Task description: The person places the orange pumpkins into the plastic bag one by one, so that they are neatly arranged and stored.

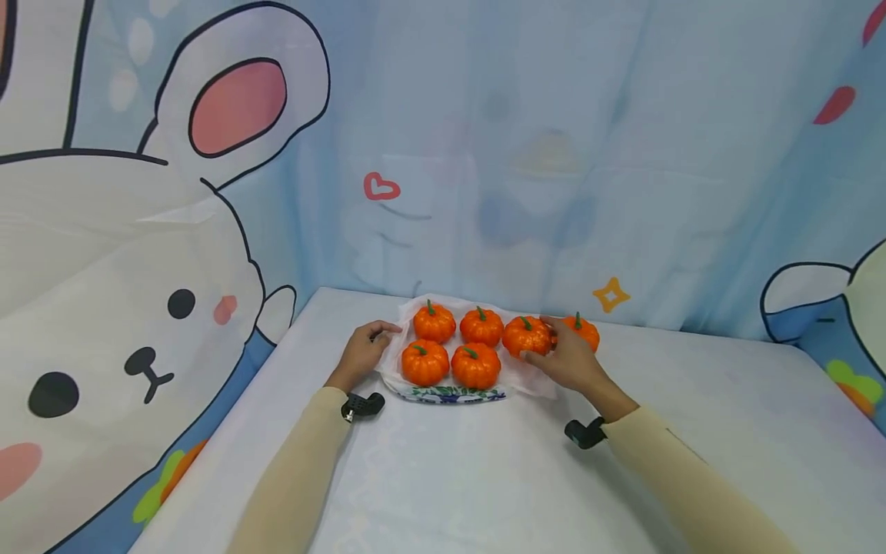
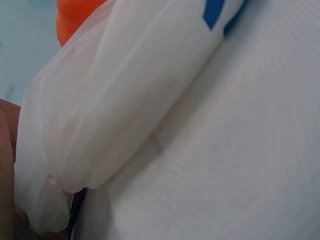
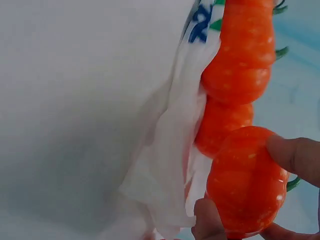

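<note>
Pumpkin [image 1: 526, 336], small, ribbed, orange with a green stem, sits pinched in the right hand [image 1: 569, 360] at the white liner's [image 1: 533, 375] right edge, beside 4 others. The left hand [image 1: 363, 354] pinches that liner's left edge, on a pale blue table [image 1: 484, 477] before a cartoon-rabbit backdrop [image 1: 124, 308].

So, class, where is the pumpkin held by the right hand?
In the head view, the held pumpkin sits right of the back row, on the white paper, gripped by the right hand.

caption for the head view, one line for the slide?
Right hand grips a small orange pumpkin beside four others on a white cloth; left hand holds the cloth's edge.
</note>
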The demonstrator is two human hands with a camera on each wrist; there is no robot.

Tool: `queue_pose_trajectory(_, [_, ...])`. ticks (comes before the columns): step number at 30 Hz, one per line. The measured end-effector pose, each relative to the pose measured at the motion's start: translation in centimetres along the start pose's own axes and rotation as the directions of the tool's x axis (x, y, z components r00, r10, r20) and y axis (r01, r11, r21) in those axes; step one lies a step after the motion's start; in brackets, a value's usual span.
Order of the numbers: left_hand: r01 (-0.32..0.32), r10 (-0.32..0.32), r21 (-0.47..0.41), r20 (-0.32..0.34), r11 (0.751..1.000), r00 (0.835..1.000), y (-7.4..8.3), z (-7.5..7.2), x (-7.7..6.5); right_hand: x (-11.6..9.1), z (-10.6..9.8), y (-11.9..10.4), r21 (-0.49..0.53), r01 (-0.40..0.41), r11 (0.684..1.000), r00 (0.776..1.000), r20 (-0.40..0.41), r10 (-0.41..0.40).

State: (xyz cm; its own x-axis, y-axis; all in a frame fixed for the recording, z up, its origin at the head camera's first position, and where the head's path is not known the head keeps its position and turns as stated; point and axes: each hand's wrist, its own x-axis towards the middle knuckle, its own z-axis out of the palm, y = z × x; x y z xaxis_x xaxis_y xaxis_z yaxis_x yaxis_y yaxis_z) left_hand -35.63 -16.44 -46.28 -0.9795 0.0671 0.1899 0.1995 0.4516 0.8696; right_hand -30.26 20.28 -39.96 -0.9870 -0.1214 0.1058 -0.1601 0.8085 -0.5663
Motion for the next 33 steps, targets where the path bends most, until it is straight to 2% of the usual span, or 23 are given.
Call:
queue_pose_trajectory(8, [-0.015,0.015,-0.009,0.017,1.000,1.000,-0.3,0.1,0.2,2.0,0.8,1.2,0.010,-0.090,0.996,0.996,0.011,0.090])
queue_pose_trajectory(18, [-0.010,0.010,-0.004,0.013,1.000,1.000,-0.6,0.0,0.3,3.0,1.8,1.1,-0.070,-0.063,0.996,0.997,0.035,0.066])
queue_pose_trajectory(22, [-0.016,0.017,-0.008,0.015,1.000,1.000,-0.4,-0.1,0.3,3.1,1.8,1.0,-0.064,-0.049,0.997,0.998,0.022,0.050])
queue_pose_trajectory(26, [-0.020,0.020,-0.004,0.007,1.000,1.000,-0.4,-0.1,0.4,2.6,1.4,0.8,-0.015,-0.055,0.998,0.998,0.001,0.055])
queue_pose_trajectory(28, [-0.017,0.017,-0.004,0.001,1.000,1.000,-0.4,-0.1,0.4,2.1,1.0,0.7,0.018,-0.051,0.999,0.996,-0.075,0.052])
queue_pose_trajectory(30, [-0.010,0.010,-0.004,0.002,1.000,1.000,-0.3,0.0,0.3,1.3,0.6,0.8,0.062,-0.039,0.997,0.976,-0.210,0.051])
queue_pose_trajectory(31, [-0.010,0.010,-0.005,0.004,1.000,1.000,-0.3,0.0,0.3,0.9,0.4,1.0,0.081,-0.030,0.996,0.957,-0.285,0.052])
queue_pose_trajectory(33, [-0.013,0.013,-0.005,0.012,1.000,1.000,-0.2,-0.1,0.3,0.2,-0.1,1.4,0.127,-0.023,0.992,0.903,-0.422,0.075])
